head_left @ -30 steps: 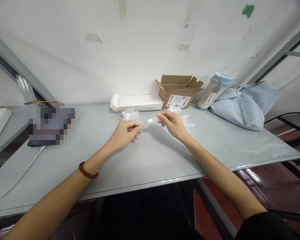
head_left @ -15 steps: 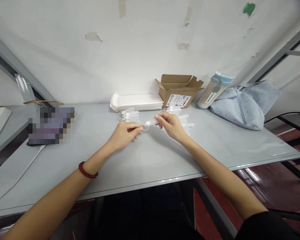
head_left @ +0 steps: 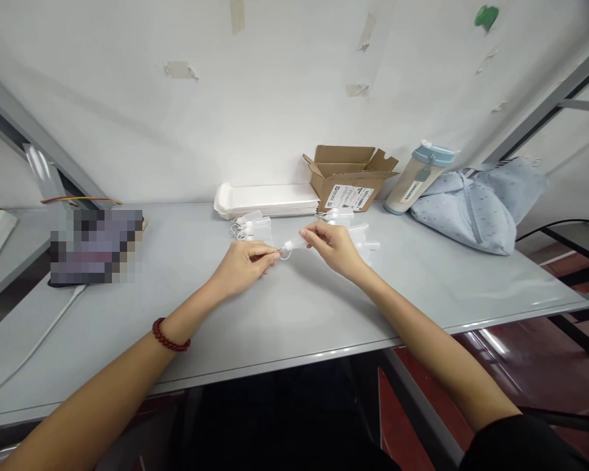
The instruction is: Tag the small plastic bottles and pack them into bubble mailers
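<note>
Fitting step: right hand [head_left: 334, 247] pinching small plastic bottle [head_left: 294, 244], left hand [head_left: 243, 265] pinching thin ring [head_left: 277, 252] at its tip; fine alignment probably needed next.

In the centre of the frame the left hand [head_left: 243, 265] and the right hand [head_left: 334, 247] meet above the table [head_left: 294, 314], with a small bottle [head_left: 294, 244] between their fingertips. Behind the left hand lies a group of small bottles [head_left: 252, 226], and behind that a stack of trays [head_left: 267, 199] at the wall. Right of the trays stands a cardboard box [head_left: 349, 176], then a drinking bottle [head_left: 419, 178], then a bag [head_left: 476, 204] at the right of the frame. A cable [head_left: 34, 343] runs along the table at the lower left.
</note>
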The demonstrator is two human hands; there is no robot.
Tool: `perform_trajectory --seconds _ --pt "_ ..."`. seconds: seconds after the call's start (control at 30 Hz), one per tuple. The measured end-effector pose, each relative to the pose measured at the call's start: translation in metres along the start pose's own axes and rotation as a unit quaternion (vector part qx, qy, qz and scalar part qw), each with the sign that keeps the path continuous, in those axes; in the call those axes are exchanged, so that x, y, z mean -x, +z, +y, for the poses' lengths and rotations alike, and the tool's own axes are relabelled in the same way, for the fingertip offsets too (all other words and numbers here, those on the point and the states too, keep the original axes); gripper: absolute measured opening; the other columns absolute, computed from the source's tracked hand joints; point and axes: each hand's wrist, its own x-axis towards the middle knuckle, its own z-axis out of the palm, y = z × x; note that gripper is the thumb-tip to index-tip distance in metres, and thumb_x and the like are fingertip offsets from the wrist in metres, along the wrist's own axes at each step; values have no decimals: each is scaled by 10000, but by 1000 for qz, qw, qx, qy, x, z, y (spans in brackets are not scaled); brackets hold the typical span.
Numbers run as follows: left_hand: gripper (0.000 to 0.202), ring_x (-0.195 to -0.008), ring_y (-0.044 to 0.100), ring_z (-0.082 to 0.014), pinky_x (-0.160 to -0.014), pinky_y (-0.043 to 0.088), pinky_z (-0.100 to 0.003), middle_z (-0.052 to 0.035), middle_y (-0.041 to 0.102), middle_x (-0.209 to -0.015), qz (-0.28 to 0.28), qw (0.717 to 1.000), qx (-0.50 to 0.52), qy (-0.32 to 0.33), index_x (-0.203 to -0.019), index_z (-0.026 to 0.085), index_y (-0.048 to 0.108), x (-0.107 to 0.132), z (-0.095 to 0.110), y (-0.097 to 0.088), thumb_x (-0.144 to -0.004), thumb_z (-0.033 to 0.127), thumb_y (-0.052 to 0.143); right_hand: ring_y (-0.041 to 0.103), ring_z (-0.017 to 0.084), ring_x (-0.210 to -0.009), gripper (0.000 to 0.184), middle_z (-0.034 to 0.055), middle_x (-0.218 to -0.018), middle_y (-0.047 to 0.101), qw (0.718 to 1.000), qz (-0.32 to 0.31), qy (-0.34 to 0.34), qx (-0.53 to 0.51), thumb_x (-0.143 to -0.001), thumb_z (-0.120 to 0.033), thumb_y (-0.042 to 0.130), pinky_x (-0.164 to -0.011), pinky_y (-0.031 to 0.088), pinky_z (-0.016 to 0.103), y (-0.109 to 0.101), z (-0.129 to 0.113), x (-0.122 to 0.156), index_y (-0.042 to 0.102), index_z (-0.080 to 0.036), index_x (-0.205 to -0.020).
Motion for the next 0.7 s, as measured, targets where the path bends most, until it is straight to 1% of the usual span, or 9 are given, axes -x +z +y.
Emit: perform_trajectory --seconds 0.2,0.3,0.4,0.57,0.7 --pt "271 -566 544 -136 -569 421 -252 6 570 -563 -27 998 -50 30 -692 185 715 1 -2 2 -847 292 520 474 118 -585 341 7 -625 554 996 -16 -58 70 -919 -438 451 -547 338 242 2 0 3 600 -173 -764" --pt "289 -576 542 -134 -576 417 -251 3 574 -571 -40 996 -66 36 -668 171 702 2 -1 3 -850 283 507 452 110 -566 330 -2 -598 524 994 -11 -81 74 -921 -421 460 -534 335 235 6 2 4 603 -165 -772" --pt "287 -584 547 -133 -588 422 -250 2 577 -572 -40 996 -70 36 -663 164 698 2 -1 3 -847 276 508 433 100 -546 308 -11 -588 516 993 -8 -93 73 -919 -400 476 -538 340 232 8 2 5 605 -162 -771" --pt "244 -591 574 -135 -592 443 -248 -6 616 -619 -11 998 -56 16 -718 158 710 1 1 5 -833 277 532 464 103 -560 312 -2 -612 553 994 -5 -84 66 -923 -400 463 -550 351 234 6 1 3 602 -164 -772" --pt "218 -564 592 -137 -588 468 -258 -13 657 -663 19 999 -32 -18 -885 151 708 1 3 6 -804 312 585 518 114 -585 358 10 -627 591 998 19 -54 35 -920 -443 453 -565 370 238 -1 -2 1 606 -160 -765"
